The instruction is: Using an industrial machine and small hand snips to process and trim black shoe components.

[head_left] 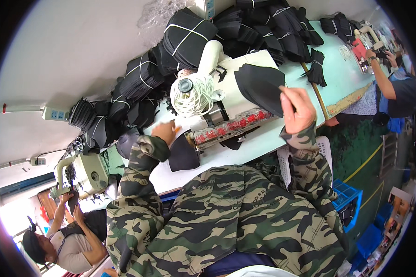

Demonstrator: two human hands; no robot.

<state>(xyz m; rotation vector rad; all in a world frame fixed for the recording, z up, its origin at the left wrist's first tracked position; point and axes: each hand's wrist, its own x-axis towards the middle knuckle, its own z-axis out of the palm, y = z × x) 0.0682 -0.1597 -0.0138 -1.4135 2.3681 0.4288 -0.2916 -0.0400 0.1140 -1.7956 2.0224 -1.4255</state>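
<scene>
My left hand [163,132] is smeared by motion at the left end of a sewing machine [245,108]. A small orange thing [176,130] shows at its fingertips, too blurred to name. Just below that hand, a dark flat piece [184,154] lies at the machine's end on the table. A fanned stack of curved black fabric pieces [260,87] rests on the right part of the machine. My right hand [300,110] is at the stack's right edge, thumb and forefinger closed in a pinch on a black piece there. White cord [192,99] hangs coiled over the machine's head.
Tied bundles of black pieces [187,37] crowd the table's back edge. Another sewing machine [90,173], with a person [67,244], stands at left. At far right a person's arm [383,78] reaches to a machine. A blue crate [349,201] sits on the green floor.
</scene>
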